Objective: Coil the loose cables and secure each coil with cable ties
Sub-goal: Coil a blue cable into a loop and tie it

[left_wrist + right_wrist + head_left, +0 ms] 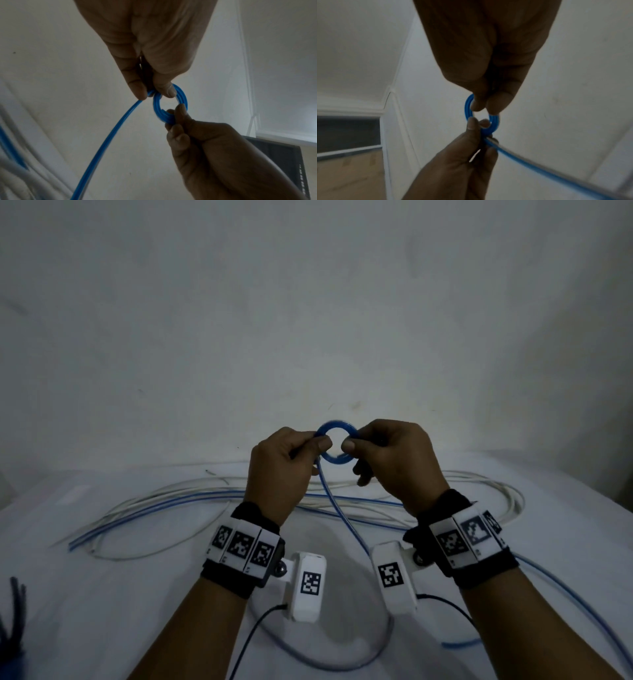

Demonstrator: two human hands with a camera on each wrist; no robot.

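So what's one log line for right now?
step: coiling | left hand: pinches blue cable coil | right hand: pinches coil | cable ties: none on coil

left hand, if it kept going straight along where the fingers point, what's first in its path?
Likely the right hand: the left hand points across the small blue coil they both pinch, thumbs nearly facing. Depth unclear.

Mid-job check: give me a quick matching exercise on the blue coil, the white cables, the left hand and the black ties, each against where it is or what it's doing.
Things:
1. blue coil
2. white cables
3. left hand
4. black ties

States:
A. lying loose on the white sheet
B. at the left edge of the head view
C. held up between both hands
D. pinching the coil where the free blue strand leaves it

Pairs: 1-C, 2-A, 3-D, 4-B
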